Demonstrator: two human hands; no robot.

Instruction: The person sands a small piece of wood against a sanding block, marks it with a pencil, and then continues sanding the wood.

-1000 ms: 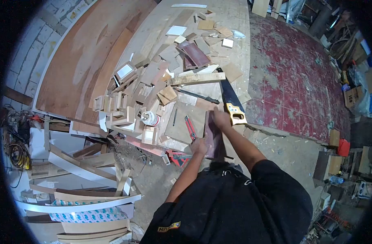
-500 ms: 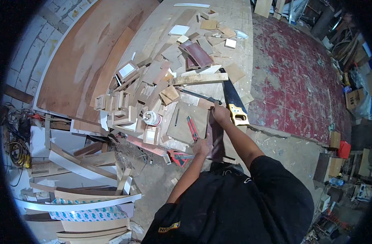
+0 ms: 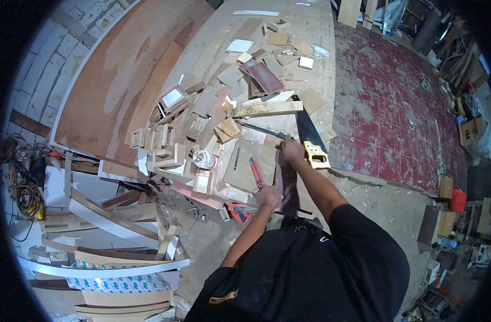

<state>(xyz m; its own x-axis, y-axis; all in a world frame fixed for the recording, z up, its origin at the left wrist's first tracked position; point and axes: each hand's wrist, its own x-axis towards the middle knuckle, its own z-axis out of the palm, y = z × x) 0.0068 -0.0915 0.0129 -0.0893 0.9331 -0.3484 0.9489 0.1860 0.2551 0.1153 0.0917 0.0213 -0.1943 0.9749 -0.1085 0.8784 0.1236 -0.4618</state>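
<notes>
A dark reddish-brown board [image 3: 287, 185] lies near the table's front edge. My left hand [image 3: 268, 196] grips its near left side, fingers partly hidden. At the board's far end, my right hand [image 3: 294, 151] is closed; what its fingers hold, if anything, is too blurred to make out. Just beyond it lies a long dark tool [image 3: 261, 129], its near end close to my knuckles. A handsaw [image 3: 313, 150] with a yellow handle rests to the right. Left of the board are a red utility knife [image 3: 257, 172] and a pencil [image 3: 237, 159] on a flat brown panel [image 3: 243, 177].
Wooden offcuts [image 3: 208, 99] cover the table beyond my hands, with a pale wood strip [image 3: 267, 109] among them. A white container [image 3: 204, 159] stands at left. Below the table's edge are a red tool [image 3: 240, 211] and stacked curved pieces [image 3: 108, 225].
The whole view has shifted slightly. My right hand stays at the board's far end and is a little more blurred; my left hand keeps its place.
</notes>
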